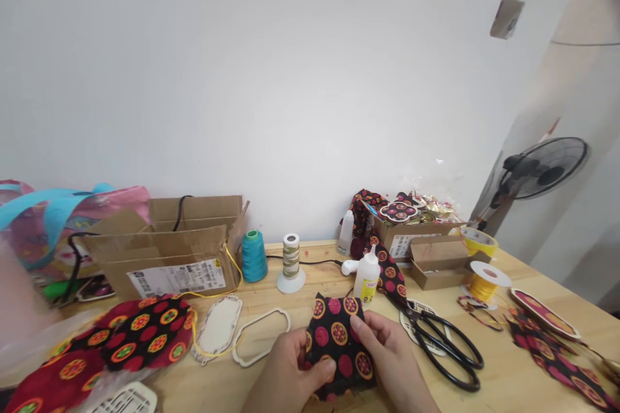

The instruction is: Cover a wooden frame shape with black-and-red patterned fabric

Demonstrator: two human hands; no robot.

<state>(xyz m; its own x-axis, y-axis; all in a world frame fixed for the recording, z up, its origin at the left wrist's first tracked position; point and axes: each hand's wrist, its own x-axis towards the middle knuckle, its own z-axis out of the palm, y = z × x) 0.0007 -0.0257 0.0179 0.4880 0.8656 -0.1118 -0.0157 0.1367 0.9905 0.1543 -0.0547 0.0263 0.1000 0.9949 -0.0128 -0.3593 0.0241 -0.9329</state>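
Between my two hands is a black piece of patterned fabric (339,333) with red and orange round motifs, held above the front of the table. My left hand (295,368) grips its left side, the thumb lying across the cloth. At the upper right edge my right hand (387,352) pinches it between thumb and fingers. Just behind the cloth stands a white glue bottle (367,277) with a yellow label. Black-handled scissors (448,345) lie right of my right hand, partly over a pale cut-out piece. A thin pale frame (261,335) rests left of my left hand.
Cardboard boxes stand at the back left (169,264) and back right (419,232). A teal thread cone (254,257), a patterned spool (291,261) and a yellow cord spool (488,277) are on the table. Patterned fabric (145,332) spreads at the left; scraps (557,361) lie right.
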